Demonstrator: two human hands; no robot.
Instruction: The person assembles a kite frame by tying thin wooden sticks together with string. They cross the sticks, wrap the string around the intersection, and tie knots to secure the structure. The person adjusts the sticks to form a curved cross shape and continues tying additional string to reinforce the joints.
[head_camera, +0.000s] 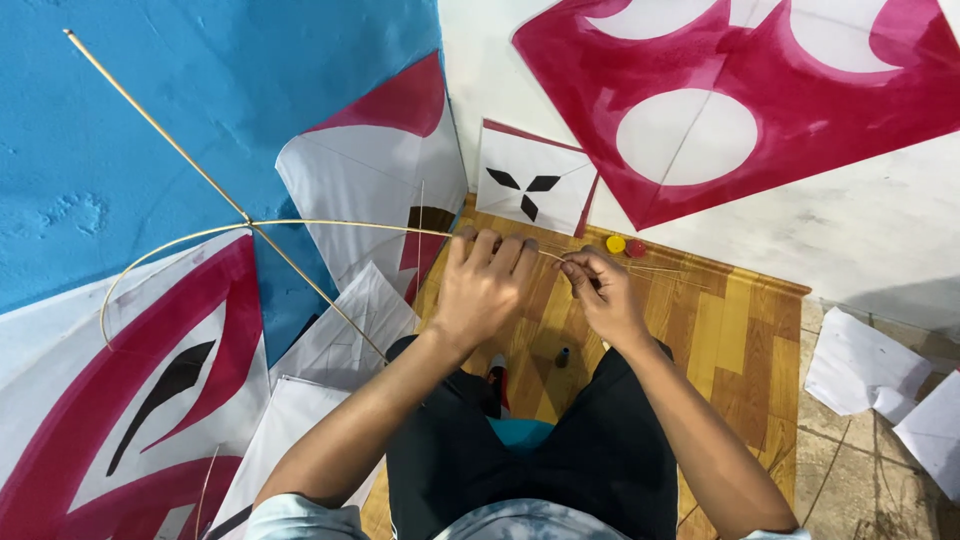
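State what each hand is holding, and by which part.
Left hand grips the bowed thin stick of the kite frame near its right end; right hand pinches that end's tip between its fingers.

Left hand (480, 290) is covering the bent stick (300, 224) where fingers wrap it; grip pt not showing. Whatever the right hand (603, 292) is pinching is too thin to tell. Small dark object (563, 356) on wooden floor (740, 340), between knees: blurring, unidentifiable. Red-white kite (760, 90) is running off top edge.
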